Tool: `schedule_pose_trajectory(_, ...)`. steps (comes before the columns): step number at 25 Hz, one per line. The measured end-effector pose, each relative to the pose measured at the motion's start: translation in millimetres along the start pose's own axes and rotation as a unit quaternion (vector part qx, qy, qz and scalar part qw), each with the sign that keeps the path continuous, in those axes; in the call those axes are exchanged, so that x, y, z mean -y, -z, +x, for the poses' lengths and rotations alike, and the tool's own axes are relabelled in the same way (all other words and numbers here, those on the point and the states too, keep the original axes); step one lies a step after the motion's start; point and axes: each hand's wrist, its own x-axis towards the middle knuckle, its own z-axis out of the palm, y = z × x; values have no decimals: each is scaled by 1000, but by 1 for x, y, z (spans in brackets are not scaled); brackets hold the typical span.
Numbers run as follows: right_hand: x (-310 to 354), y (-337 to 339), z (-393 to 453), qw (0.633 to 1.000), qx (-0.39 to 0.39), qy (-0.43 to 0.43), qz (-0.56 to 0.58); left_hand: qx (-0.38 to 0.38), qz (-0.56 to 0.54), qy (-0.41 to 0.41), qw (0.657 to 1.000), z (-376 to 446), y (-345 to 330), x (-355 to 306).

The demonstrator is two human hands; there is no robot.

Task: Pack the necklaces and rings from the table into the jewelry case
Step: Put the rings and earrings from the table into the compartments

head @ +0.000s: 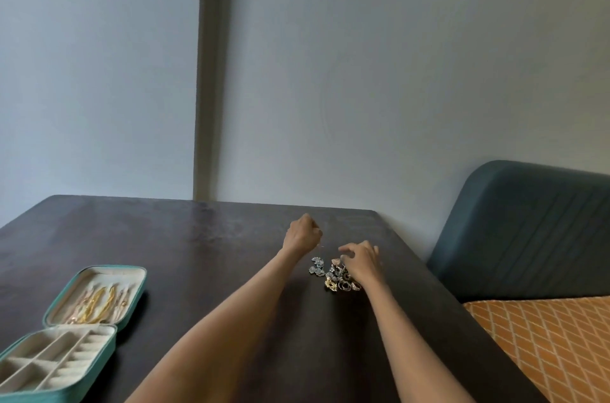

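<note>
Two hands, right fingers point(346, 251) over jewelry pile point(335, 274), touching

Two bare forearms, sleeveless to the frame edge, no rings or watch.

The table point(198, 237) is a very dark brown, almost black, with a dull sheen. The jewelry case point(74, 330) has a teal green shell and a cream lining in both halves; gold and rose-gold chains point(99, 303) lie against the cream of its lid. The jewelry pile point(333, 274) mixes silver-grey, blue-grey and bright gold pieces, with one pale pink piece. The wall point(396, 72) is a plain pale blue-grey, crossed by a beige upright strip point(211, 72). The headboard point(528, 231) is dark teal with faint ribbed lines. The bedcover point(554, 346) is orange with a cream diamond lattice
</note>
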Motion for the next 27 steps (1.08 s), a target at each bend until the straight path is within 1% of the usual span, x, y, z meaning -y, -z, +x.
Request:
schedule_pose_trajectory(2,3,2,8,996,62,7,-64,21,-87,24,996,3,6,2)
schedule_pose_trajectory(3,5,2,10,994,74,4,-80,35,-125,40,991,3,9,4)
schedule_pose_trajectory(5,7,1,13,993,66,3,-102,69,-177,58,980,1,15,6)
schedule_pose_trajectory(7,7,-1,12,993,36,8,-108,98,-202,65,972,-3,19,10)
schedule_pose_trajectory(9,9,-3,12,998,1,4,-55,107,-220,64,968,-9,26,14)
schedule_pose_trajectory(11,15,-3,10,998,-17,-14,56,110,-240,63,962,-16,35,17)
schedule_pose_trajectory(12,20,-2,8,992,-19,-17,125,108,-251,61,960,-21,41,17)
schedule_pose_trajectory(13,27,1,3,978,-18,-18,206,101,-263,59,958,-26,48,17)
schedule_pose_trajectory(14,34,3,-2,956,-12,-24,292,93,-277,58,955,-31,55,15)
schedule_pose_trajectory(16,52,8,-18,899,8,-38,436,76,-292,57,952,-40,73,13)
schedule_pose_trajectory(18,69,9,-36,847,28,-53,527,77,-290,30,954,-54,97,15)
schedule_pose_trajectory(20,87,6,-52,787,60,-69,610,79,-270,-4,959,-69,123,23)
schedule_pose_trajectory(23,120,-1,-81,699,110,-80,702,83,-248,-28,965,-98,164,43)
schedule_pose_trajectory(25,144,-4,-99,667,131,-76,730,93,-253,-32,962,-116,188,56)
schedule_pose_trajectory(26,156,-6,-108,664,135,-73,732,98,-258,-34,961,-124,199,62)
schedule_pose_trajectory(27,168,-8,-117,671,137,-69,726,102,-262,-36,959,-131,209,67)
